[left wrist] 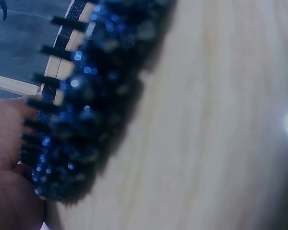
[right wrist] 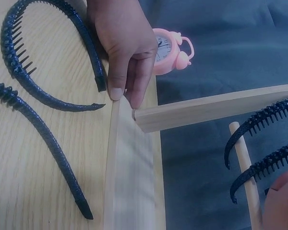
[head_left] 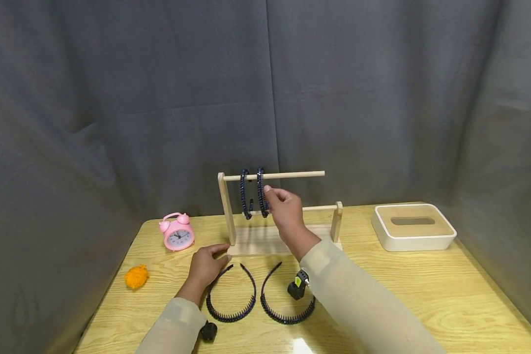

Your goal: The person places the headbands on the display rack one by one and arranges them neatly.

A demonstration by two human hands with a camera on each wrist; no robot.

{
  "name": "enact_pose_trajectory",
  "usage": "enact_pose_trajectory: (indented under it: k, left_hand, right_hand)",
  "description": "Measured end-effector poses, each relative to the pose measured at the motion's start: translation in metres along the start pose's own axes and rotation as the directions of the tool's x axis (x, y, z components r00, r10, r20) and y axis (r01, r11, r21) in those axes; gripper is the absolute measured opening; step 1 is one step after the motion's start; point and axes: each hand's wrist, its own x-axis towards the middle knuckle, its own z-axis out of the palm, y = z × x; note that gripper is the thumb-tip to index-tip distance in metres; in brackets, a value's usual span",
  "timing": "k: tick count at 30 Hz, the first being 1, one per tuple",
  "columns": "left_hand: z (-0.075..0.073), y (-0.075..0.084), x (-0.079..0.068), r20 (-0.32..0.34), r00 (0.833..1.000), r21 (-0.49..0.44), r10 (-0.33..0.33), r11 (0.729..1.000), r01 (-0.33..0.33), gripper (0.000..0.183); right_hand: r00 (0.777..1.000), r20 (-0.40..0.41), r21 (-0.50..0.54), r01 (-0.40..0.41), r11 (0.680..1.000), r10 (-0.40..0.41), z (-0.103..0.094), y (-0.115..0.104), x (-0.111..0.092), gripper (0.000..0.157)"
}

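Observation:
A wooden rack (head_left: 227, 209) with two rods stands at the back of the table. My right hand (head_left: 287, 211) pinches a dark, beaded, toothed headband (head_left: 260, 184) hanging on the upper rod. Just left of it, another dark headband (head_left: 243, 189) hangs on the same rod. With thumb and fingers, my left hand (head_left: 205, 265) grips the rack's front left base corner, as the right wrist view shows too. Two more headbands, a left one (head_left: 230, 318) and a right one (head_left: 287, 320), lie in front of the rack. A headband (left wrist: 86, 96) looms blurred in the left wrist view.
A pink alarm clock (head_left: 178, 235) stands left of the rack, with an orange pom-pom (head_left: 136, 277) nearer the front. At the right is a white tissue box (head_left: 413, 243) with a wooden lid. A dark curtain (head_left: 358, 98) hangs behind the table.

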Motion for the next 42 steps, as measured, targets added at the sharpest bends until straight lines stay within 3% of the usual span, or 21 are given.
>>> enact_pose_trajectory:
  k: [7, 10, 14, 20, 25, 28, 30, 34, 42]
  left_hand:
    - [0.005, 0.003, -0.001, 0.002, 1.0, -0.005, -0.003, 1.0, 0.003, 0.036]
    - [0.006, 0.004, -0.001, -0.003, 1.0, -0.001, 0.001, 1.0, -0.001, 0.035]
    - [0.005, 0.007, 0.0, -0.008, 1.0, 0.006, 0.007, 1.0, -0.007, 0.034]
    - [0.005, 0.007, 0.001, 0.003, 1.0, 0.002, 0.001, 1.0, -0.001, 0.036]
    - [0.004, 0.005, -0.001, 0.007, 1.0, -0.001, 0.0, 1.0, 0.0, 0.037]
    - [0.003, 0.005, -0.001, 0.007, 1.0, 0.002, 0.008, 1.0, -0.008, 0.037]
    - [0.002, 0.005, -0.001, 0.003, 1.0, 0.004, 0.004, 1.0, -0.004, 0.037]
    - [0.002, 0.006, -0.002, -0.001, 1.0, 0.006, -0.001, 1.0, 0.001, 0.036]
    - [0.003, 0.008, -0.004, 0.006, 1.0, -0.005, -0.001, 1.0, 0.001, 0.035]
  right_hand:
    - [0.999, -0.012, -0.006, 0.033, 0.999, -0.033, -0.023, 0.005, -0.005, 0.032]
    - [0.995, 0.045, -0.128, 0.094, 0.987, -0.089, -0.04, 0.007, -0.018, 0.033]
    - [0.966, 0.193, -0.311, 0.224, 0.923, -0.169, -0.061, 0.009, -0.043, 0.026]
    - [0.885, 0.442, -0.438, 0.358, 0.825, -0.149, -0.087, 0.017, -0.082, 0.016]
    - [0.772, 0.632, -0.494, 0.472, 0.731, -0.071, -0.109, 0.035, -0.109, 0.02]
    - [0.709, 0.706, -0.505, 0.503, 0.702, -0.001, -0.119, 0.048, -0.117, 0.025]
    - [0.678, 0.733, -0.512, 0.5, 0.698, 0.052, -0.124, 0.056, -0.12, 0.028]
    - [0.638, 0.762, -0.53, 0.516, 0.673, 0.111, -0.131, 0.069, -0.123, 0.028]
    - [0.609, 0.782, -0.542, 0.553, 0.633, 0.138, -0.134, 0.078, -0.125, 0.024]
